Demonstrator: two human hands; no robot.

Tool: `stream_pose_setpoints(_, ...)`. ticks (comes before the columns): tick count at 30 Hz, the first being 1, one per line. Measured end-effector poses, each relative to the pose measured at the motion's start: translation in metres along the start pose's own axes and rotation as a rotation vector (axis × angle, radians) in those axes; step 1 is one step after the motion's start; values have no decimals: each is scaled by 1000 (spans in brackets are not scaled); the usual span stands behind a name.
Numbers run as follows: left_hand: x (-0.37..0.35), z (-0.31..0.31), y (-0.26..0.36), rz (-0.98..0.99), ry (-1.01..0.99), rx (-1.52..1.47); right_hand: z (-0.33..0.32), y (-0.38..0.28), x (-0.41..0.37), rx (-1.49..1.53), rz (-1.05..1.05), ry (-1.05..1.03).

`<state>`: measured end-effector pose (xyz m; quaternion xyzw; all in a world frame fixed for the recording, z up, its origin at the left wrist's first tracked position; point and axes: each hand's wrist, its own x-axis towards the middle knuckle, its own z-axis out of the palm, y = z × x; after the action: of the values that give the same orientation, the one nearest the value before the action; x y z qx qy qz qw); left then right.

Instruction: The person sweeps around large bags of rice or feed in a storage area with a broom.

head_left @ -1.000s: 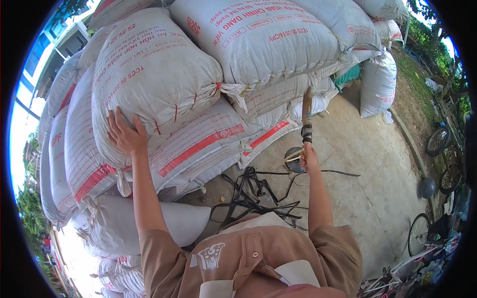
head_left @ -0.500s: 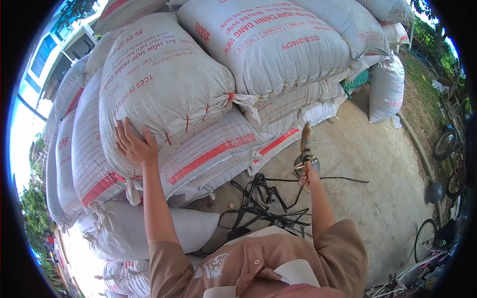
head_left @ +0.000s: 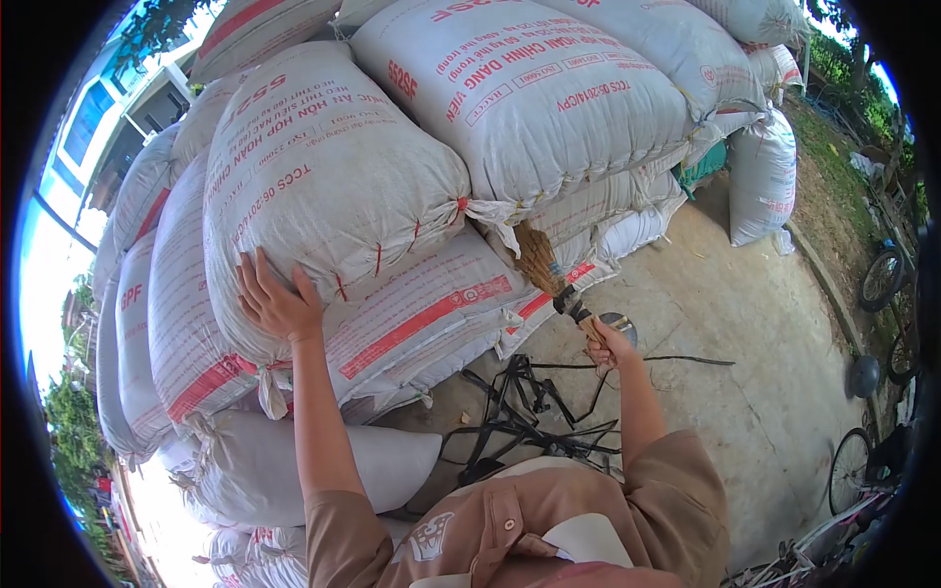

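Note:
My left hand (head_left: 281, 300) lies with fingers spread on the front lower corner of a full white sack (head_left: 338, 162) with red print, its mouth stitched with red ties. My right hand (head_left: 611, 345) is wrapped round the handle of a short hand broom (head_left: 538, 259). The broom's brown bristles point up and left, at the tied corner between this sack and its neighbouring sack (head_left: 529, 98). Below them lies another sack with a red stripe (head_left: 421, 318).
Black metal frames (head_left: 529, 392) lie tangled on the concrete floor (head_left: 706, 314), close below my right hand. A round metal piece (head_left: 621, 325) shows behind that hand. One sack (head_left: 763, 181) stands upright at the right. Bicycle wheels (head_left: 848, 470) line the right edge.
The broom has swung left and turned, its bristles now broadside by the sacks' tied corners. My left hand stays on the same sack; the whole view has shifted slightly.

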<state>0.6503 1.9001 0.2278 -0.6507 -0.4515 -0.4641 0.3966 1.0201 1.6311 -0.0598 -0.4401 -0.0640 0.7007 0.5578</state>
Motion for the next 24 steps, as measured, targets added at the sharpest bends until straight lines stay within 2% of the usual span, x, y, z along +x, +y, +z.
stream_pose_setpoints(4, -2, -4, 1, -27, -39, -27, -20, -1, -3, -35, -151, 126)
stream_pose_setpoints(6, -1, -5, 2, -36, -35, -25, -30, -2, -8, 129, -140, 150)
stream_pose_setpoints(8, 0, -3, 0, 0, -2, -19, -17, -4, -25, 112, -167, 126)
stream_pose_setpoints(10, 1, -3, 1, -7, 1, -23, 17, -3, -47, 70, -140, -24)
stream_pose_setpoints(11, 1, -3, 0, -2, 3, -32, 25, 5, -45, 64, -132, -23)
stream_pose_setpoints(13, 1, -4, 0, -11, -10, -30, 39, 18, -36, -205, -146, -53)
stream_pose_setpoints(19, 0, -4, -2, -15, -10, -27, 48, 52, -9, -391, -43, 171)
stream_pose_setpoints(23, -1, -3, -2, -26, -22, -41, 47, 50, -9, -543, -65, 221)
stream_pose_setpoints(24, -2, -4, -2, -35, -22, -32, 58, 45, -16, -703, -136, 266)
